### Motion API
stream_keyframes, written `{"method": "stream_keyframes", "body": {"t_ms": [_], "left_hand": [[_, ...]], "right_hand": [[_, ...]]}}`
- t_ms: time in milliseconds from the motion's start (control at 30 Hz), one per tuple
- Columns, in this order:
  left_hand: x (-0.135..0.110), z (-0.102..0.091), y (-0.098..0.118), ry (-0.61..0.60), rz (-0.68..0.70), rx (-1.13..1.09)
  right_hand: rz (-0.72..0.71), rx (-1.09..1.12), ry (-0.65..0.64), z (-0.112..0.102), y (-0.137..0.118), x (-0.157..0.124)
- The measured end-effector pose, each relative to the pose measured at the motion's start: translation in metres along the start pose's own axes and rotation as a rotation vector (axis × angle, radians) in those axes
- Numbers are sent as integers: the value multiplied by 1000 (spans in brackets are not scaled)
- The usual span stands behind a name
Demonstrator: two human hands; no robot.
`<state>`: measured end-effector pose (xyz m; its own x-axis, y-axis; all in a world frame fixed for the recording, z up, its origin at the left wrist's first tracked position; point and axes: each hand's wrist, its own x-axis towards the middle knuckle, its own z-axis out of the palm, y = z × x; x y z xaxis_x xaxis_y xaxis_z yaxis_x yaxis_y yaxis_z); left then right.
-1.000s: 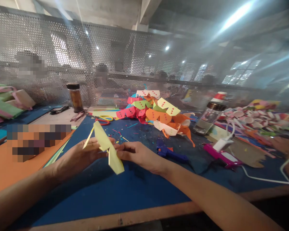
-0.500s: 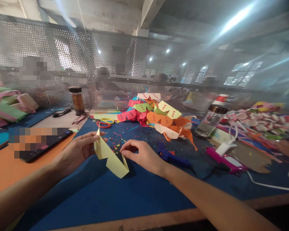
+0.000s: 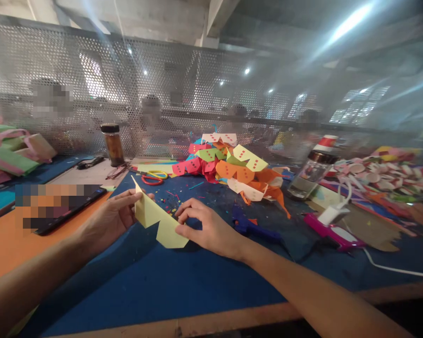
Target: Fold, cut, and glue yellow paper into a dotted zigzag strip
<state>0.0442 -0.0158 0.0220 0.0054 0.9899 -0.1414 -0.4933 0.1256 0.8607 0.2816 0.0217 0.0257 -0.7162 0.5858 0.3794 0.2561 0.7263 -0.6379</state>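
Between my hands is a pair of pale yellow paper glasses point(image 3: 171, 231), cut with a notch in the middle and a narrow folded arm at its left end. My left hand point(image 3: 118, 212) pinches the left end near the fold. At the right end, my right hand point(image 3: 207, 227) has thumb and fingers closed on the paper's edge. Small coloured paper scraps point(image 3: 169, 199) lie behind it on the blue table mat point(image 3: 155, 291). Beyond them is a pile of similar coloured paper glasses point(image 3: 234, 171), many with red dots.
Scissors point(image 3: 153, 177) with red and yellow handles lie behind my left hand. A blue glue gun point(image 3: 255, 227) rests right of my right hand, near a pink power strip point(image 3: 333, 232). A phone point(image 3: 70, 209), dark jar point(image 3: 113, 145) and clear bottle point(image 3: 312, 173) stand around.
My right hand has taken the right end of the paper glasses between thumb and fingers. That end has turned up slightly, and its folded arm is now hidden behind my hand.
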Motion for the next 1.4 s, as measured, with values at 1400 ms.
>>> {"method": "stream_keyframes", "body": {"t_ms": [1400], "left_hand": [[-4,-6,8,333,332,1077]], "right_hand": [[383,-722,203,-99,-14,-83]]}}
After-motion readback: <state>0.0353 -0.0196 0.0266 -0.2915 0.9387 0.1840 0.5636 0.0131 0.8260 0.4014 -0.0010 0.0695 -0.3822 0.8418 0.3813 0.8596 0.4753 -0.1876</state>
